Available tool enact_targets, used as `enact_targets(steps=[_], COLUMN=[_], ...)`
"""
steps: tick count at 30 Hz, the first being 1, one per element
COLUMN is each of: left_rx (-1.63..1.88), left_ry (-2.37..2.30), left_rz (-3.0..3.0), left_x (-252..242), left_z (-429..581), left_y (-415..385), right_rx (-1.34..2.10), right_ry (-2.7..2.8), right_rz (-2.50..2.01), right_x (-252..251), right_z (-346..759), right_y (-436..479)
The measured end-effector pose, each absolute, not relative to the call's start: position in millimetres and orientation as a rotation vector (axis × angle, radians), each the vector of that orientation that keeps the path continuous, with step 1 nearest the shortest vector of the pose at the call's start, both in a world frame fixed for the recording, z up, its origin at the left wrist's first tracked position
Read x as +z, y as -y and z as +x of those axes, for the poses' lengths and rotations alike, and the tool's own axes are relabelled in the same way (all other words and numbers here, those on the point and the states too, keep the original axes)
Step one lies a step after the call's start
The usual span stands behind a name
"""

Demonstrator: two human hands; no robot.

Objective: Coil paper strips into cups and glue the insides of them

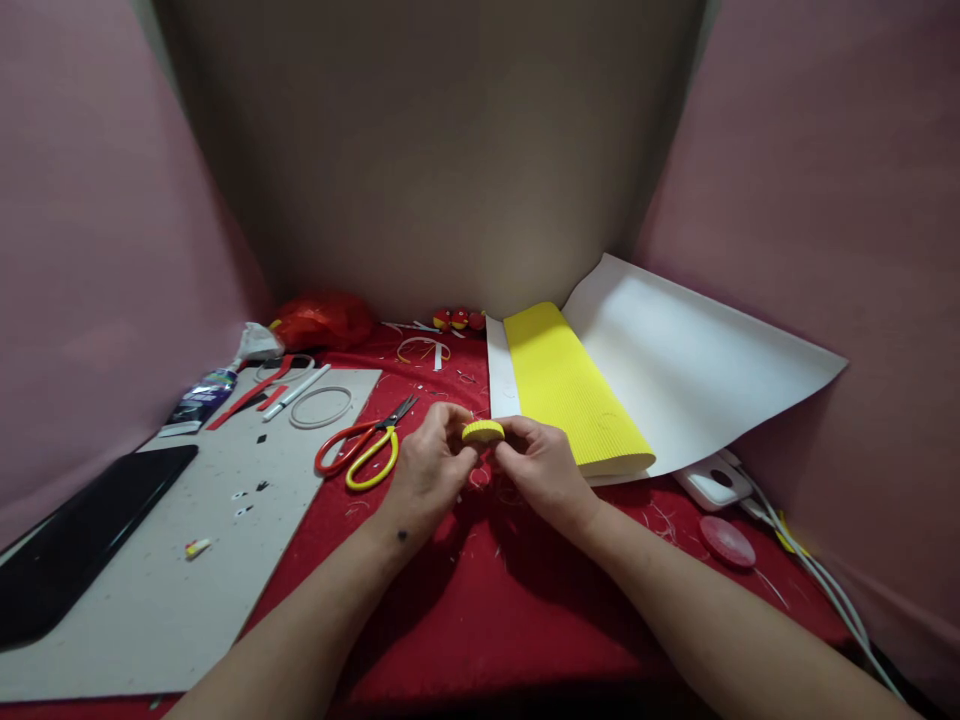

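Note:
Between the fingertips of both hands is a small yellow ribbed paper disc (482,431), held above the red cloth. My left hand (435,455) pinches its left side with thumb and fingers. On the opposite edge, my right hand (544,465) grips it the same way. Scissors (369,447) with one red and one yellow handle lie just left of my left hand, blades pointing away. Behind my right hand, a curled sheet of yellow corrugated paper (574,385) rests on a large white sheet (675,370). A small red round piece (480,475) shows below the disc.
A grey board (247,590) at left carries a black phone-like slab (90,540), a ring (321,407), a pen (296,392) and a tube (199,400). Red-and-yellow small figures (451,319) stand at the back. A pink disc (727,541) and white cables (814,570) lie right.

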State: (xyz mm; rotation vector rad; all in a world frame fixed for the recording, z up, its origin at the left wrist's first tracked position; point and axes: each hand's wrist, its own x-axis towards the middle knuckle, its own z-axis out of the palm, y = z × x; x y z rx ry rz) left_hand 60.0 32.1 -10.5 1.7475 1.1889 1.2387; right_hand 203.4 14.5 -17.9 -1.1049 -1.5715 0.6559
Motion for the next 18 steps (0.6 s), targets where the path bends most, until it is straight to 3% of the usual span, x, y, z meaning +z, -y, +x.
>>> enact_targets(steps=[3, 8, 13, 18], left_rx=[1.150, 1.280, 1.178, 1.283], left_ry=[-1.108, -1.220, -1.173, -1.223], left_rz=[1.533, 1.733, 1.558, 1.768], left_x=[-10.0, -12.5, -11.1, -13.6], left_z=[59.8, 59.5, 61.3, 60.9], left_y=[-32.5, -33.4, -32.2, -32.9], right_rx=[0.731, 0.448, 0.643, 0.517], right_ry=[1.554, 1.605, 1.578, 1.593], right_rz=[-1.077, -1.185, -1.129, -1.161], right_x=[-18.2, -16.3, -16.5, -15.5], right_z=[203.1, 202.5, 202.3, 202.7], right_y=[-14.6, -12.6, -12.0, -11.8])
